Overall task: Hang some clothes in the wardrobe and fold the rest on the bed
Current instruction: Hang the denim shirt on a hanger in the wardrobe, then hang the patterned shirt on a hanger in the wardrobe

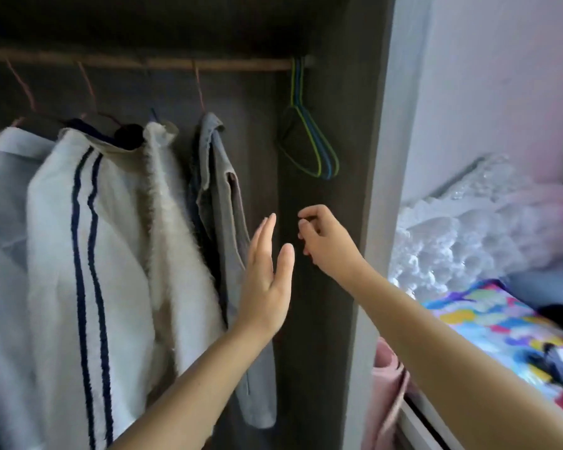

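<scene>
Inside the dark wardrobe a wooden rail (137, 62) carries several hung garments: a pale shirt (4, 177) at the left, a white fuzzy jacket with navy stripes (111, 248), and grey jeans (228, 222). Empty green and blue hangers (309, 138) dangle at the rail's right end. My left hand (267, 274) is raised with straight fingers just right of the jeans, holding nothing. My right hand (322, 241) hovers below the empty hangers with loosely curled fingers, holding nothing. The bed (488, 336) with its colourful cover lies at the right, with dark clothes (559, 358) on it.
The wardrobe's grey side panel (374, 190) stands between the hanging space and the bed. A white frilly fabric heap (462, 228) sits at the bed's head. A pink cloth (387, 394) hangs by the bed's edge.
</scene>
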Action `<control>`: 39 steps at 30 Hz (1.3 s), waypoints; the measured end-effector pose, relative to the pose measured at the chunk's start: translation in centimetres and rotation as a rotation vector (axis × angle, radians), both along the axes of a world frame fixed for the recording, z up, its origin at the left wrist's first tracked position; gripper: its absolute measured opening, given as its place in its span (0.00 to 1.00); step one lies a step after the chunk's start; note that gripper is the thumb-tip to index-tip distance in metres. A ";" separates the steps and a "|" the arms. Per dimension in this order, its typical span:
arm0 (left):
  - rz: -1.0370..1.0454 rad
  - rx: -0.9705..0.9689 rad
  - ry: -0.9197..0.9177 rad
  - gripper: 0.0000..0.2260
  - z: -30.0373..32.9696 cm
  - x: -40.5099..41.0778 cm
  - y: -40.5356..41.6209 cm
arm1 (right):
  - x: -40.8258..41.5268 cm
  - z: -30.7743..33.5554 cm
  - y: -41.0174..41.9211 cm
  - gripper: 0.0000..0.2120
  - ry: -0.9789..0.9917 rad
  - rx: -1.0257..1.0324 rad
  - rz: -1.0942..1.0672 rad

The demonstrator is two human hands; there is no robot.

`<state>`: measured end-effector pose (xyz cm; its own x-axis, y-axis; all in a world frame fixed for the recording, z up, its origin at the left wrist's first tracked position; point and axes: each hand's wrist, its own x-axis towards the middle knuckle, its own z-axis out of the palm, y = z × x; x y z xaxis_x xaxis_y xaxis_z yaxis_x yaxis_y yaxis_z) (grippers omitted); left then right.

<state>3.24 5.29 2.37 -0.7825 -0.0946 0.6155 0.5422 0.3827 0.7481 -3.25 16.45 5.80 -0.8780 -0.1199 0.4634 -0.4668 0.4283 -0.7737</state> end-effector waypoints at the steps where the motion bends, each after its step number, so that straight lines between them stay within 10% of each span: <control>1: -0.013 -0.028 0.005 0.21 -0.6 0.6 1.3 | 1.0 -1.0 1.6 0.05 0.000 0.043 -0.042; 9: -0.257 -0.296 0.004 0.19 -5.5 2.4 14.1 | 7.6 -9.1 18.7 0.12 -0.078 0.250 -0.480; 22: -0.773 -0.746 -0.185 0.20 -19.3 8.1 47.8 | 28.4 -26.8 52.6 0.15 -0.803 0.370 -0.896; 39: -1.265 -1.129 -0.295 0.23 -32.2 17.8 75.3 | 48.4 -38.5 70.9 0.17 -1.364 0.026 -1.198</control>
